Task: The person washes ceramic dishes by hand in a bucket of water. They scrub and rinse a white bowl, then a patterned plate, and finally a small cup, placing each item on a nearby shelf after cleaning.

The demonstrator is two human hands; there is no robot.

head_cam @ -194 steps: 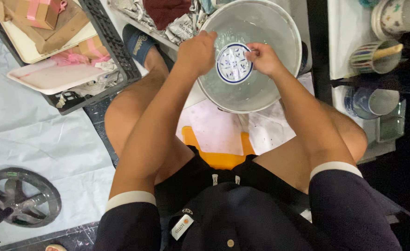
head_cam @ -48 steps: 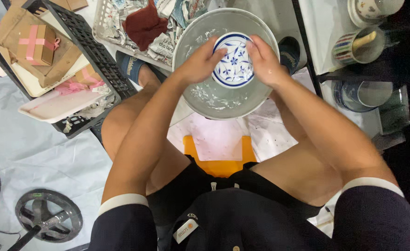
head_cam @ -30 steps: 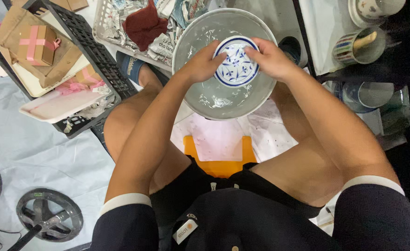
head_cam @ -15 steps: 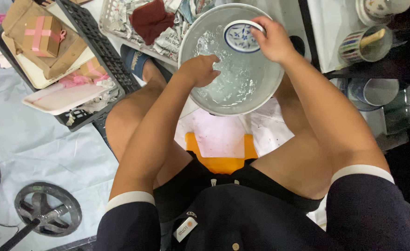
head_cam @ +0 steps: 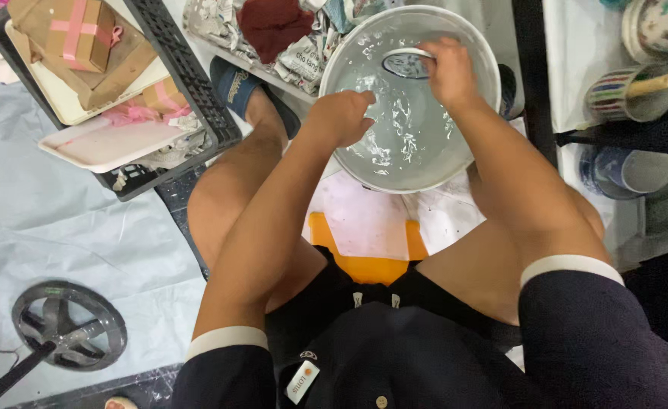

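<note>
A wide grey basin (head_cam: 466, 163) of rippling water stands on the floor between my knees. My right hand (head_cam: 446, 70) grips a small white plate with a blue pattern (head_cam: 403, 64), tilted on edge at the far side of the basin. My left hand (head_cam: 339, 117) hovers over the basin's near left rim, fingers curled and wet, holding nothing. I sit on a low orange stool (head_cam: 364, 265).
A black crate (head_cam: 190, 76) at the left holds a white tray (head_cam: 95, 144) and wrapped cardboard boxes (head_cam: 76, 34). Crumpled newspaper and a dark red cloth (head_cam: 273, 23) lie beyond the basin. Striped mugs (head_cam: 621, 91) and cups (head_cam: 629, 170) stand at the right. A metal wheel (head_cam: 69, 326) lies at the lower left.
The plate lay flat in mid-basin under both hands. My right hand has since carried it to the far side and tipped it up; my left hand let go and drew back toward the near rim.
</note>
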